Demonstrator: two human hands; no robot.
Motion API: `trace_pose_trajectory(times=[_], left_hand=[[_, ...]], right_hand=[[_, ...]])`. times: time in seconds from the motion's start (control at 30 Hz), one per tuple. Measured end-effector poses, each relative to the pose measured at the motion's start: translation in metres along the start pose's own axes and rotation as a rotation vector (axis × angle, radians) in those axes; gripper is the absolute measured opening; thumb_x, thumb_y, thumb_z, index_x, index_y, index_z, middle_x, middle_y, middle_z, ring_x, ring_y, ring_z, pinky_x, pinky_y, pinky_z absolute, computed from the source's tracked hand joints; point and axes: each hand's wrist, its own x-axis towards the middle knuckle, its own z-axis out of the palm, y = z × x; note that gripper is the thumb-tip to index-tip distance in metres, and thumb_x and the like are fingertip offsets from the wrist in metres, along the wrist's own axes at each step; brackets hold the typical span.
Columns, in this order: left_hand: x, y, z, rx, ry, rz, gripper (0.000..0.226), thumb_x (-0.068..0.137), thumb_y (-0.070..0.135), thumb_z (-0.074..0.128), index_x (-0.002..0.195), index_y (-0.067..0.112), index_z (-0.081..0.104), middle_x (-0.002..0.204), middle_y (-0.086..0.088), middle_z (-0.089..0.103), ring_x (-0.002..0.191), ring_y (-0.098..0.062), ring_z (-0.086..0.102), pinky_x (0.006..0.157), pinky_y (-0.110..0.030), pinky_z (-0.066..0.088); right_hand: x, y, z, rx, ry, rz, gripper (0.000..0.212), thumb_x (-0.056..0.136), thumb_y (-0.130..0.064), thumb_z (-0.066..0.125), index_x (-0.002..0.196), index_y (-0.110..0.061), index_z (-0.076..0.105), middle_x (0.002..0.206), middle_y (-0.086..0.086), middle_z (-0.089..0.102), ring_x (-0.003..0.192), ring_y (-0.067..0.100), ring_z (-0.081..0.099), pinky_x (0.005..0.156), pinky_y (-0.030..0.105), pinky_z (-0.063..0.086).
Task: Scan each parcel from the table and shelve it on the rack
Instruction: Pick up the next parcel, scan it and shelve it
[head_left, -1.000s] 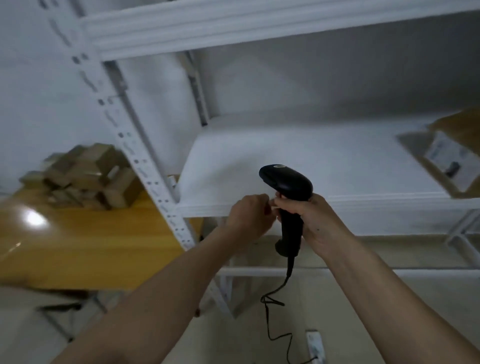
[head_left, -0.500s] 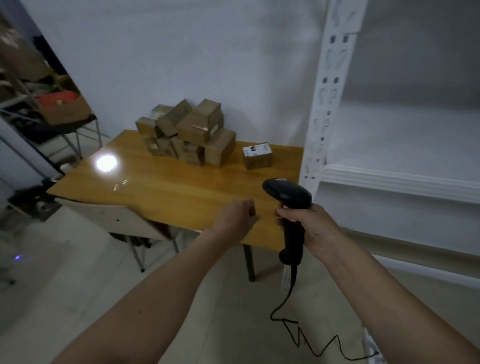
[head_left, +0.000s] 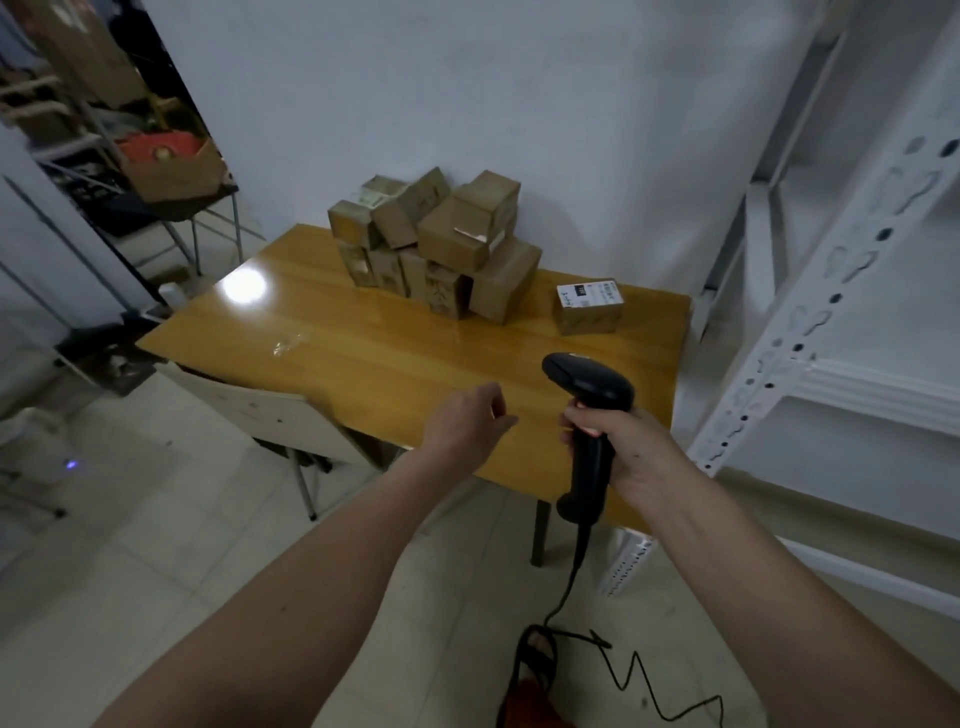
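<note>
One small parcel is sitting apart from the others on the wooden table, its white label facing up, close to the table's right end and near the rack. By the look of things, that is the natural one to take next, since nothing is leaning on it and the barcode is already showing.

To do the step well, the person is best reaching with the left hand over the bare tabletop, gripping the lone parcel by its sides so that no finger is covering the label, and lifting it straight up. The scanner should then be pointing squarely at the label with the parcel held steady. The cable is trailing in loops on the floor beside the person's sandalled foot, so it could snag if the person is stepping carelessly toward the shelves.

The left hand is hovering above the near edge of the table, fingers loosely curled and holding nothing. The right hand is wrapped firmly round the scanner's handle, with the scanner's head aimed forward over the table.

The lone parcel is lying beyond both hands, further back on the table, ahead and to the right of the left hand and roughly straight beyond the scanner's head. The stacked pile of parcels is standing further left and back, against the wall, well apart from either hand.
</note>
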Motion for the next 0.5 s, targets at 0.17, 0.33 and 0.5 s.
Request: trace_pose_trajectory(times=[0.17, 0.33, 0.5], left_hand=[[0.069, -0.006, -0.009, -0.004, -0.030, 0.013, 0.016, 0.095, 0.031, 0.060, 0.096, 0.016, 0.055, 0.093, -0.007, 0.063, 0.083, -0.023, 0.059, 0.073, -0.040, 0.052], [0.157, -0.001, -0.002, 0.017, -0.110, 0.050, 0.034, 0.090, 0.029, 0.067, 0.119, 0.018, 0.055, 0.099, 0.001, 0.061, 0.088, -0.017, 0.056, 0.074, -0.033, 0.050], [0.229, 0.001, 0.012, 0.086, -0.156, 0.087, 0.058, 0.088, 0.034, 0.069, 0.137, 0.016, 0.045, 0.132, -0.006, 0.047, 0.119, -0.023, 0.047, 0.090, -0.032, 0.042]], right_hand=[[0.057, -0.025, 0.014, 0.037, 0.030, 0.009, 0.011, 0.079, 0.000, 0.071, 0.090, -0.003, 0.067, 0.078, 0.011, 0.070, 0.072, 0.023, 0.066, 0.080, 0.037, 0.053], [0.114, -0.058, 0.016, 0.064, 0.091, 0.037, 0.013, 0.077, -0.001, 0.072, 0.089, -0.003, 0.067, 0.080, 0.012, 0.067, 0.078, 0.026, 0.064, 0.089, 0.042, 0.051], [0.162, -0.086, 0.017, 0.062, 0.145, 0.059, 0.011, 0.079, -0.004, 0.072, 0.088, -0.002, 0.066, 0.080, 0.012, 0.064, 0.077, 0.024, 0.061, 0.093, 0.041, 0.049]])
